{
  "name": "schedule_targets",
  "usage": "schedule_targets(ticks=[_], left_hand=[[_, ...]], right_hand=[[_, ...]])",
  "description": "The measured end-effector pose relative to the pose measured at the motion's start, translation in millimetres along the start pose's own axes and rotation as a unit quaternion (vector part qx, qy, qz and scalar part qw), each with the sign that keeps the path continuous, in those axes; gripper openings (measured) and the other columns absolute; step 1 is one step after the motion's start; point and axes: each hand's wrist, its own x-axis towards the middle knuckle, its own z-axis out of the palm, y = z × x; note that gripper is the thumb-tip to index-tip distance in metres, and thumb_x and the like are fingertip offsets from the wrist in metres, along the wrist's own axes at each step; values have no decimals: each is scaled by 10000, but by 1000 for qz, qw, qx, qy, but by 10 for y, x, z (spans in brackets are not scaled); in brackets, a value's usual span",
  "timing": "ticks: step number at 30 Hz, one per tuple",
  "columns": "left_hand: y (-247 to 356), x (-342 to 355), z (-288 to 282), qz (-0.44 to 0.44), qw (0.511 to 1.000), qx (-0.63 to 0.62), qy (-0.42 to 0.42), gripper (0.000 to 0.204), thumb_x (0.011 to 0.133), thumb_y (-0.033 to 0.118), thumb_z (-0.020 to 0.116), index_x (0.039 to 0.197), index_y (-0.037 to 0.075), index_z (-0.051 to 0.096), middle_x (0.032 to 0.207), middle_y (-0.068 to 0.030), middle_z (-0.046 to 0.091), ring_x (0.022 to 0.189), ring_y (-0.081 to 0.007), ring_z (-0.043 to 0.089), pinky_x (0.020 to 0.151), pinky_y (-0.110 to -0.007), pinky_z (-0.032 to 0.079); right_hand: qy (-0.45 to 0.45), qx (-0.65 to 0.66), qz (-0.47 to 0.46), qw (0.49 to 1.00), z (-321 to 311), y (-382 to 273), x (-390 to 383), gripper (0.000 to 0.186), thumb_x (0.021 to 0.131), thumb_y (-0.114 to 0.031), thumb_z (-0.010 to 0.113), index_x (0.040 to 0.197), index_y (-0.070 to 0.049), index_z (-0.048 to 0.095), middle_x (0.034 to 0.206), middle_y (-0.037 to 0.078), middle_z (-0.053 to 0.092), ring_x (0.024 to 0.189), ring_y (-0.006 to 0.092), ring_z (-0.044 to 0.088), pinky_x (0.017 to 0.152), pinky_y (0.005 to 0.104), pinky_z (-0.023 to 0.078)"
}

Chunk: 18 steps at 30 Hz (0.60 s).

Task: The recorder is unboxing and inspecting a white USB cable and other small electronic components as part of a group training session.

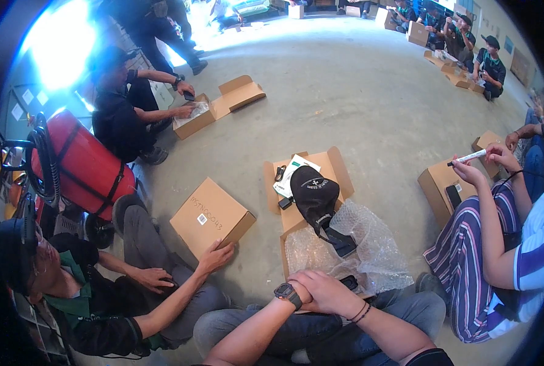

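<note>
My right hand point(324, 293) is clasped over my left hand point(297, 291) at the bottom centre; the left fingers are mostly hidden. A watch is on my left wrist, dark bands on my right. Just beyond them, an open cardboard box point(335, 158) holds bubble wrap point(376, 250), a black cap point(311, 195) lying over a dark item, white-and-green paper point(301, 165), a coiled cable point(279, 174) and a small black adapter point(286, 202). A black object point(348, 282) lies beside my right hand, partly hidden.
A co-worker point(70, 280) at left holds a closed box point(217, 207). Another point(498, 244) at right holds a marker point(467, 157) beside a box point(431, 186). A person point(119, 116) handles an open box point(238, 97) near a red cylinder point(76, 165). More people point(492, 70) with boxes sit around the concrete floor point(369, 110).
</note>
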Motion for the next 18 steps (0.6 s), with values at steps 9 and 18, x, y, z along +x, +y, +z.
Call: schedule_targets(ticks=[9, 18], left_hand=[[20, 16, 80, 4, 1000, 3, 8, 604, 1000, 393, 548, 1573, 223, 464, 1517, -205, 498, 1392, -392, 481, 1132, -535, 414], [-12, 58, 161, 6, 1000, 3, 16, 578, 1017, 378, 534, 1577, 264, 452, 1513, -207, 501, 1388, -379, 498, 1122, -535, 432]], right_hand=[[5, -10, -7, 1000, -22, -9, -14, 775, 756, -312, 899, 1402, -96, 530, 1333, 142, 622, 1266, 366, 584, 1108, 462, 461], [0, -5, 7, 1000, -4, 9, -16, 760, 767, -329, 896, 1398, -106, 533, 1332, 146, 621, 1266, 370, 582, 1102, 463, 468]])
